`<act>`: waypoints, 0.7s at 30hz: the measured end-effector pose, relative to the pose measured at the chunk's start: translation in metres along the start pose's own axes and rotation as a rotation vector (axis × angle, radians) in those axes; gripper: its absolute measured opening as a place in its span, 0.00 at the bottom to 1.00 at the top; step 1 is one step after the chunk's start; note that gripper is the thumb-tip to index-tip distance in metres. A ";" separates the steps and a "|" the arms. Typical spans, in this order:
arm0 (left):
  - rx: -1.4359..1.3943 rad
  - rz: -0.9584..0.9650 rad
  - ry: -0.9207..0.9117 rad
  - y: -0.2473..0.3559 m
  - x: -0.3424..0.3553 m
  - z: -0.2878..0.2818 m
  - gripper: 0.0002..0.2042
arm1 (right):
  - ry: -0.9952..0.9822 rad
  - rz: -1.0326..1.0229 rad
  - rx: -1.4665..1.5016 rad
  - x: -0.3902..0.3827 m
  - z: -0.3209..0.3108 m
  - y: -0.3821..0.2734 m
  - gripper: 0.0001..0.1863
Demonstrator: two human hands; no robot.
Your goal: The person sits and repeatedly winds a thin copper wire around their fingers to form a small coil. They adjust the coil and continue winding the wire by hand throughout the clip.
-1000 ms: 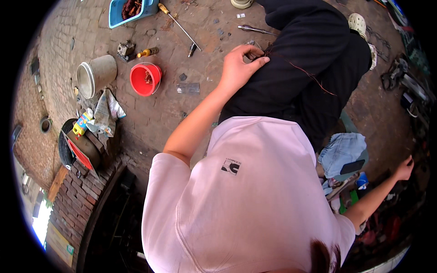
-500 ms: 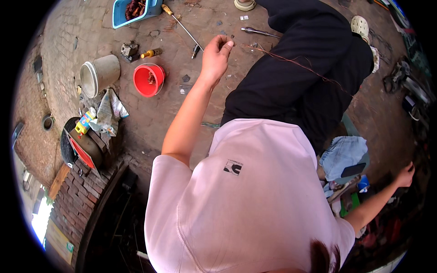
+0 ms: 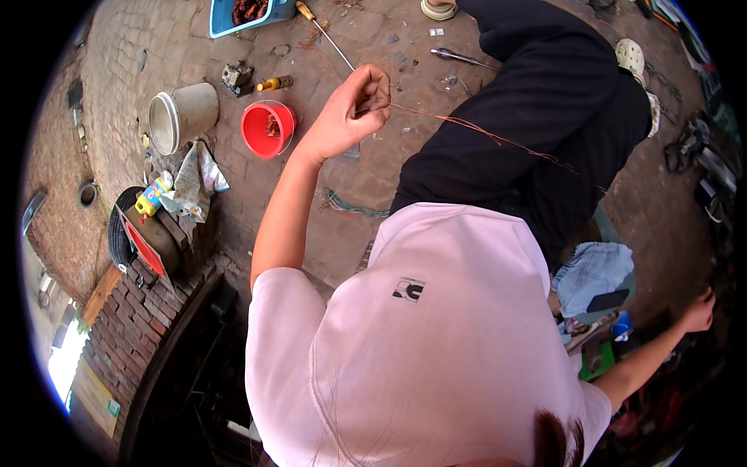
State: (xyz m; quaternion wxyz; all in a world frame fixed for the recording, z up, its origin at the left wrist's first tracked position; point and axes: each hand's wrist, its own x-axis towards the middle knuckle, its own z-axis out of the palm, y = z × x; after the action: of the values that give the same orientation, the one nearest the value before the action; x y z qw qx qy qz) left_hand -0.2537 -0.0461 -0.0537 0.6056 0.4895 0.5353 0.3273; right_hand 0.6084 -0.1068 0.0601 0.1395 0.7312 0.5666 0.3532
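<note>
Showing: one moment of a person drawing a thin strand over a paved floor, seen from above the head.
Copper wire (image 3: 498, 140): a fine reddish strand, raised off the ground; it lies far of the pink-shirted torso and crosses the dark trouser leg (image 3: 529, 124).
Long axis: runs from the far-left end, pinched at the fist, toward the near right, sagging slightly; its right end fades against the dark cloth and cannot be traced.
Left hand (image 3: 354, 109): clenched around the wire's left end, arm stretched far and up; this hand is plainly the nearer one, being in contact with the strand.
Right hand (image 3: 699, 310): well apart at the right rim, reaching down among dim clutter; whether it grips anything cannot be told.
Relation that matters: the wire leads away rightward from the left fist, so any pull follows that line.
Red bowl (image 3: 268, 128): on the ground just left of the left forearm, holding small brownish scraps.
White bucket (image 3: 180, 117): lying on its side, left of the red bowl.
Screwdriver (image 3: 323, 33): on the paving, far of the left fist.
Blue tray (image 3: 226, 17): at the far edge, holding rusty-coloured pieces.
Green wire bundle (image 3: 354, 206): on the ground near the left forearm.
</note>
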 end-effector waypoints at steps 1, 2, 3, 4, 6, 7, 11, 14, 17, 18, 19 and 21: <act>0.161 -0.018 0.012 0.006 -0.001 -0.002 0.08 | 0.009 -0.022 0.001 0.002 0.001 0.001 0.18; 0.324 -0.034 0.024 0.010 -0.002 -0.005 0.09 | 0.023 -0.044 0.000 0.002 0.002 0.001 0.18; 0.313 -0.079 0.107 0.009 0.000 -0.005 0.11 | 0.031 -0.066 -0.001 0.001 0.002 0.002 0.18; 0.251 -0.074 0.155 0.006 0.001 -0.007 0.11 | 0.043 -0.087 0.000 0.002 0.002 0.002 0.18; 0.120 -0.060 0.248 -0.004 0.003 -0.009 0.12 | 0.070 -0.134 -0.006 0.004 0.002 0.006 0.18; 0.158 0.007 0.309 -0.007 0.004 -0.009 0.12 | 0.084 -0.152 -0.007 0.004 0.003 0.006 0.18; -0.846 0.000 0.538 0.010 0.010 0.018 0.12 | 0.143 -0.225 -0.026 0.006 0.004 0.005 0.18; -1.057 0.070 0.579 0.009 0.010 0.023 0.12 | 0.199 -0.264 -0.042 0.005 0.007 0.003 0.18; -0.489 0.059 0.708 -0.002 0.011 0.022 0.10 | 0.181 -0.287 -0.039 0.002 0.006 0.004 0.17; -0.236 0.065 0.747 -0.008 0.013 0.023 0.10 | 0.152 -0.290 -0.027 0.005 0.007 0.004 0.17; 0.095 0.031 0.779 -0.016 0.013 0.017 0.11 | 0.121 -0.301 -0.004 0.009 0.011 0.000 0.16; 0.695 0.244 0.695 -0.030 0.010 0.005 0.11 | 0.066 -0.310 0.020 0.015 0.013 -0.001 0.16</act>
State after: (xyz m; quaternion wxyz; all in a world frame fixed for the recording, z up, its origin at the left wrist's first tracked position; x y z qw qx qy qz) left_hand -0.2507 -0.0474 -0.0858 0.1503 0.5831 0.7215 0.3418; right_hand 0.6182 -0.0903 0.0559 0.1663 0.6244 0.6804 0.3458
